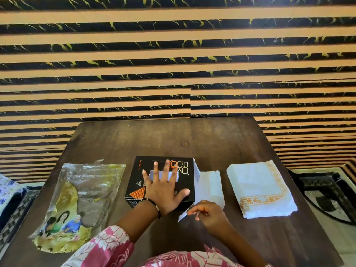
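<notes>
A black box [140, 176] with orange triangles and lettering lies on the dark wooden table [192, 139]. My left hand [163, 187] presses flat on its top, fingers spread and straight. The box's white end flaps [209, 182] stand open on its right side. My right hand [210, 213] sits just below the box's front right corner, fingers curled, pinching a small white flap [183, 216].
A clear plastic bag [77, 203] with a printed yellow picture lies left of the box. A folded white cloth [260, 189] with orange embroidered border lies to the right. A striped black-and-tan wall rises behind the table. Patterned fabric shows at both sides.
</notes>
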`<action>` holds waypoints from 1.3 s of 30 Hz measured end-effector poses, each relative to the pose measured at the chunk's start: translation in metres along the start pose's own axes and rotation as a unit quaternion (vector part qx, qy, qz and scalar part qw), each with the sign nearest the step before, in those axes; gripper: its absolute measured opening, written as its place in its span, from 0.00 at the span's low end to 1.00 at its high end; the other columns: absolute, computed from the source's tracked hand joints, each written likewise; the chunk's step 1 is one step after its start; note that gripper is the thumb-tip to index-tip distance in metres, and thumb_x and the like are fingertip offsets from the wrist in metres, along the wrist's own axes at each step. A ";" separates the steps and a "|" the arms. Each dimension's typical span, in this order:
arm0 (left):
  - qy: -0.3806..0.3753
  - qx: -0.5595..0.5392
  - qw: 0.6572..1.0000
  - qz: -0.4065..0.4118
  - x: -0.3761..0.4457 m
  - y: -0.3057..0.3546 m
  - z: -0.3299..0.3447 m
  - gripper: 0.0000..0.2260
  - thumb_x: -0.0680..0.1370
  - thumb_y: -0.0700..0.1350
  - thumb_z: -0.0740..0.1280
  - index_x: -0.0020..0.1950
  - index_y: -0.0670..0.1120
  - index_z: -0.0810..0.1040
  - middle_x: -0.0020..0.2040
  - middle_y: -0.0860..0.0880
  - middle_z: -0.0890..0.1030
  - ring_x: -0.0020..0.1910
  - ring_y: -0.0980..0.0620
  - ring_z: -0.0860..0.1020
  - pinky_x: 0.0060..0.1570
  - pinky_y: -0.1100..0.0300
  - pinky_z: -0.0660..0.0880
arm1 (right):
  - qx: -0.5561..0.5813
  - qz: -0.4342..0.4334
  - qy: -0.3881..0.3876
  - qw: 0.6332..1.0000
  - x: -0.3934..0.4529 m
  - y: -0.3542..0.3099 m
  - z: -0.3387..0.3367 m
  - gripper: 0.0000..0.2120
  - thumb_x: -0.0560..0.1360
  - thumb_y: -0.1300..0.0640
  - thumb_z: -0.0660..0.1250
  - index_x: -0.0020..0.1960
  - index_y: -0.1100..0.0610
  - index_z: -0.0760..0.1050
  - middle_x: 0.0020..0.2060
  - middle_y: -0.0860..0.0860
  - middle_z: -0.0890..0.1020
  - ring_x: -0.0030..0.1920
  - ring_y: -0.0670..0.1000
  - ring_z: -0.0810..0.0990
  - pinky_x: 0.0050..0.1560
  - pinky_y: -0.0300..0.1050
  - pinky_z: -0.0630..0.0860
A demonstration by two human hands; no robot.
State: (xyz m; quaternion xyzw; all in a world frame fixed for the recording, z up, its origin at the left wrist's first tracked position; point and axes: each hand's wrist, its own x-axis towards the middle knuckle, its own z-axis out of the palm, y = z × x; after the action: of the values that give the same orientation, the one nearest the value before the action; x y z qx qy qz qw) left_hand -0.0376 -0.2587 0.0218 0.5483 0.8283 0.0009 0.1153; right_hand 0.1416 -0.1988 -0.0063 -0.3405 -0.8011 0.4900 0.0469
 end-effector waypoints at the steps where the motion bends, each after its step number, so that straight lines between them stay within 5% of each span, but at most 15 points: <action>1: -0.009 0.018 1.000 0.011 -0.001 0.003 0.000 0.49 0.58 0.76 0.29 0.75 0.52 0.39 0.77 0.50 0.38 0.73 0.35 0.36 0.65 0.30 0.35 | 0.009 0.005 0.000 1.000 0.000 0.000 0.003 0.08 0.68 0.50 0.64 0.43 0.46 0.81 0.42 0.40 0.80 0.47 0.44 0.80 0.50 0.29 0.74; 5: -0.011 0.046 0.999 0.021 -0.004 0.005 0.002 0.51 0.61 0.79 0.48 0.75 0.52 0.39 0.77 0.52 0.40 0.73 0.34 0.36 0.63 0.26 0.37 | 0.027 0.029 0.005 0.999 0.004 0.000 0.004 0.06 0.71 0.58 0.66 0.41 0.52 0.82 0.39 0.44 0.81 0.42 0.44 0.80 0.45 0.29 0.73; 9: -0.011 0.042 0.999 0.025 -0.003 0.004 0.001 0.55 0.56 0.82 0.45 0.75 0.52 0.39 0.77 0.52 0.40 0.73 0.34 0.37 0.63 0.26 0.36 | 0.060 0.074 0.061 0.994 0.018 0.000 -0.007 0.19 0.74 0.68 0.63 0.32 0.47 0.76 0.34 0.45 0.80 0.38 0.47 0.79 0.41 0.31 0.73; 14: -0.012 0.029 0.999 0.030 -0.003 0.003 0.002 0.54 0.56 0.81 0.43 0.75 0.52 0.39 0.77 0.52 0.40 0.73 0.34 0.35 0.62 0.26 0.34 | 0.182 0.152 0.022 0.971 0.050 -0.024 -0.019 0.07 0.78 0.60 0.59 0.53 0.53 0.74 0.49 0.51 0.79 0.50 0.51 0.78 0.47 0.41 0.76; 18: -0.014 0.033 0.999 0.033 -0.004 0.004 0.002 0.51 0.62 0.79 0.49 0.74 0.52 0.38 0.77 0.52 0.39 0.72 0.34 0.33 0.61 0.27 0.32 | 0.216 0.201 0.077 0.953 0.076 -0.030 -0.033 0.17 0.78 0.62 0.58 0.67 0.54 0.68 0.64 0.52 0.73 0.60 0.54 0.73 0.55 0.48 0.72; 23: -0.018 0.040 0.998 0.034 0.000 0.002 0.001 0.50 0.62 0.79 0.50 0.74 0.52 0.38 0.77 0.51 0.39 0.73 0.34 0.34 0.61 0.26 0.33 | 0.174 0.155 0.090 0.968 0.100 -0.035 -0.047 0.23 0.77 0.64 0.60 0.69 0.50 0.64 0.66 0.53 0.70 0.61 0.54 0.72 0.52 0.46 0.73; 30: -0.013 0.037 0.999 0.033 -0.001 0.003 0.002 0.51 0.61 0.79 0.51 0.74 0.52 0.40 0.77 0.51 0.40 0.73 0.34 0.36 0.61 0.26 0.34 | 0.126 0.121 0.053 0.983 0.121 -0.052 -0.059 0.15 0.77 0.70 0.56 0.57 0.59 0.76 0.55 0.57 0.80 0.54 0.54 0.78 0.50 0.42 0.76; 35: -0.019 0.039 0.999 0.029 0.001 0.005 0.001 0.53 0.56 0.81 0.43 0.74 0.53 0.41 0.77 0.51 0.41 0.73 0.34 0.36 0.61 0.26 0.33 | 0.097 0.112 0.048 0.988 0.124 -0.046 -0.051 0.08 0.79 0.61 0.58 0.49 0.53 0.74 0.50 0.56 0.80 0.51 0.54 0.79 0.50 0.46 0.76; 39: -0.039 0.042 0.998 0.026 0.003 0.005 0.000 0.54 0.57 0.81 0.48 0.74 0.53 0.39 0.77 0.51 0.40 0.73 0.34 0.35 0.61 0.26 0.33 | 0.111 0.097 0.072 0.986 0.115 -0.042 -0.044 0.06 0.79 0.57 0.59 0.50 0.48 0.73 0.54 0.55 0.79 0.55 0.55 0.78 0.57 0.51 0.77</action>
State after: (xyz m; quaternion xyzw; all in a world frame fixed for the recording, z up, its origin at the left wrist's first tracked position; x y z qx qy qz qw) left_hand -0.0336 -0.2543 0.0215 0.5734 0.8082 -0.0526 0.1240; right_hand 0.0502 -0.1100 0.0210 -0.4435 -0.6997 0.5521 0.0944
